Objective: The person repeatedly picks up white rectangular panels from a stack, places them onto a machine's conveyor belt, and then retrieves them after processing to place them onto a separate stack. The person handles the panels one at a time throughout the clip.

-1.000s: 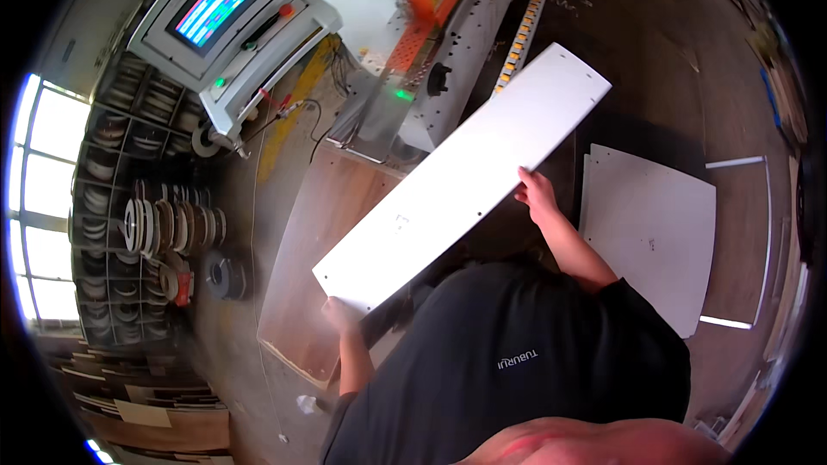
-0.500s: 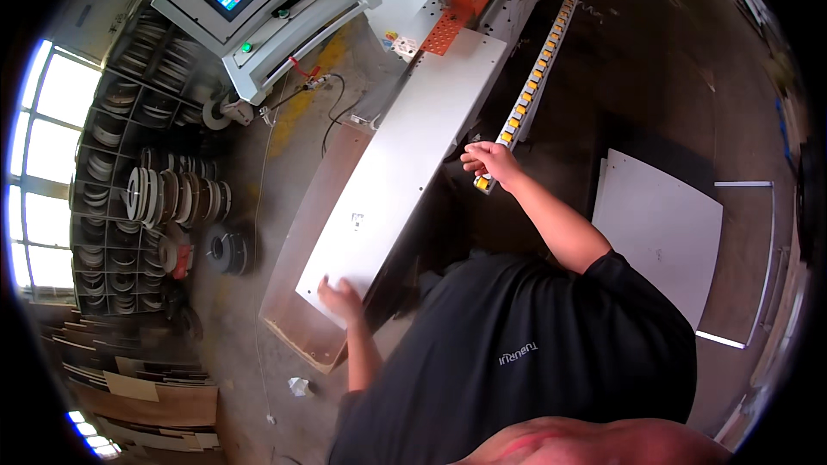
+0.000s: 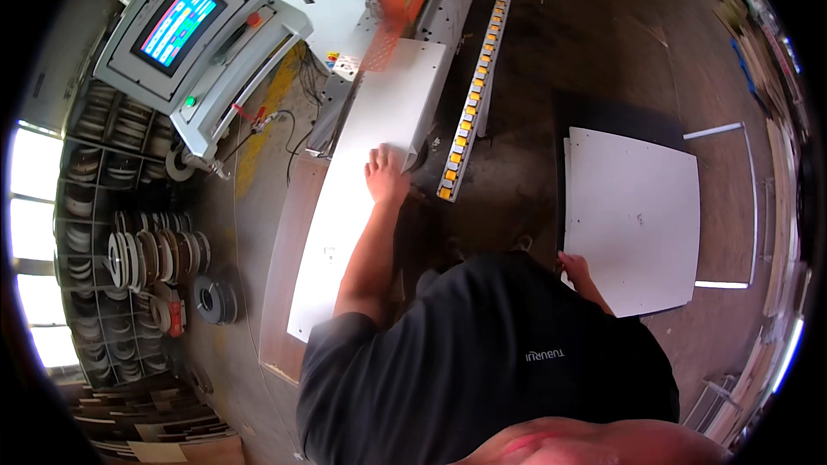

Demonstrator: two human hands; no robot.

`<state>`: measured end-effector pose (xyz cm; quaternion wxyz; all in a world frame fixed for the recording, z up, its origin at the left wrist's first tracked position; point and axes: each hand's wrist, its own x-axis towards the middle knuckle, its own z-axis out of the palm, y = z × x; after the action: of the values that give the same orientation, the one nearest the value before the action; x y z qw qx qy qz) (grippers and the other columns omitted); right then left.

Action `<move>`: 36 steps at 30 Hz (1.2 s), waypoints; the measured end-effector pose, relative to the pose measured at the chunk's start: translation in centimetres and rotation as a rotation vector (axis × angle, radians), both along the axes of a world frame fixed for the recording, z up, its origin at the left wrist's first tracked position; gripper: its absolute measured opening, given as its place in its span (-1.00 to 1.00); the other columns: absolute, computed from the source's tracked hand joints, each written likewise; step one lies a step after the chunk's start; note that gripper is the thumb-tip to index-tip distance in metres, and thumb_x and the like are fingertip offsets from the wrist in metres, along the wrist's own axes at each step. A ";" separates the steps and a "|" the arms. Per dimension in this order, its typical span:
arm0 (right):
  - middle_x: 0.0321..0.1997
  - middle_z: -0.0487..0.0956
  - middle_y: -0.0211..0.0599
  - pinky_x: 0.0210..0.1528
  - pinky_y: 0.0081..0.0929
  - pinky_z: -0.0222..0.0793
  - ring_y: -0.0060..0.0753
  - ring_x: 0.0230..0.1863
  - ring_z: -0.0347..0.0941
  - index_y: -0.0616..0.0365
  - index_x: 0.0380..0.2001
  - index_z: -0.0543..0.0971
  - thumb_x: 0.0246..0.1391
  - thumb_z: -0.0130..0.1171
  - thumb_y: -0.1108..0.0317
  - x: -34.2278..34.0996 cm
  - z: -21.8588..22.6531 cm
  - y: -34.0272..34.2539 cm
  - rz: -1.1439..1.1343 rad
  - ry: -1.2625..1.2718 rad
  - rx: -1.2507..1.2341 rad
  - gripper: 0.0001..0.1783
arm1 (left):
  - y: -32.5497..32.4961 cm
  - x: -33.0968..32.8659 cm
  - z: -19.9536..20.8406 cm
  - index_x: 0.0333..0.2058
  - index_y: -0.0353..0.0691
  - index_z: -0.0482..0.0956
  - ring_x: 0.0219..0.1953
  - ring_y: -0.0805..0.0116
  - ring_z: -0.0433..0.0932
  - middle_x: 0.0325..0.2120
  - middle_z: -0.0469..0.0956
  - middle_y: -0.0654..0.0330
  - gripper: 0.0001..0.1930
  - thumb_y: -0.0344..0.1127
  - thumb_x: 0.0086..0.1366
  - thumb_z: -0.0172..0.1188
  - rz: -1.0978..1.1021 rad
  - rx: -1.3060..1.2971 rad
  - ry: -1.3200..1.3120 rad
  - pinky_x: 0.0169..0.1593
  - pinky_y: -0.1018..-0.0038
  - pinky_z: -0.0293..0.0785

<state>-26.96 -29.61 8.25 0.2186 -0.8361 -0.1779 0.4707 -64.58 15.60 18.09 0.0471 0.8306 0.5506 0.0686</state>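
A long white panel [image 3: 340, 215] lies on the machine's bed, its far end under an orange perforated guard [image 3: 380, 47]. My left hand [image 3: 385, 174] rests on its top face with the fingers stretched forward, holding nothing. To my right, a stack of white panels [image 3: 633, 215] lies low down, and at its near left edge is my right hand [image 3: 575, 269]. The fingers there are curled in; what they grip, if anything, is too small to make out.
A rail with yellow rollers [image 3: 465, 125] runs along the bed's right side. At the far left stands a control console [image 3: 202, 43] with a lit screen. Racks of edge-band coils [image 3: 159, 258] line the left wall. A brown board [image 3: 284, 293] shows under the long panel.
My left hand has moved forward along the long panel from its near end. My right hand has left the roller rail and come to the stack on the right. The view has shifted.
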 end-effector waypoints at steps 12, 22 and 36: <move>-0.09 0.72 -0.15 0.04 -0.13 0.50 -0.01 0.02 0.62 0.09 -0.11 0.68 0.23 0.06 -0.09 -2.0 -21.3 -19.3 0.221 -0.267 -0.197 -0.51 | 5.3 3.3 0.8 0.45 0.00 0.19 0.50 0.01 0.09 0.49 0.11 0.22 -0.04 -0.19 0.07 0.46 0.066 -0.134 0.200 0.37 0.11 0.31; -0.27 0.70 -0.34 -0.08 -0.48 0.49 -0.45 -0.19 0.60 0.23 -0.20 0.69 0.20 0.16 0.23 -0.1 -11.2 -10.6 -0.313 0.229 0.260 -0.70 | 6.0 4.0 1.5 0.48 -0.02 0.12 0.49 -0.04 0.09 0.51 0.05 0.15 -0.09 -0.20 0.18 0.34 0.053 -0.147 0.280 0.30 0.12 0.40; -0.24 0.71 -0.26 -0.02 -0.44 0.49 -0.38 -0.12 0.62 0.22 -0.14 0.68 0.25 0.20 0.01 -1.5 -7.7 -9.9 -0.203 0.095 0.025 -0.55 | 12.5 9.8 -0.2 0.38 -0.03 0.29 0.38 -0.03 0.25 0.41 0.22 0.21 -0.12 -0.23 0.04 0.44 0.049 0.006 0.240 0.10 0.22 0.61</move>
<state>-28.41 -39.47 0.51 0.2835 -0.8238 -0.0876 0.4830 -54.76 28.13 17.93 -0.0231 0.8192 0.5723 -0.0285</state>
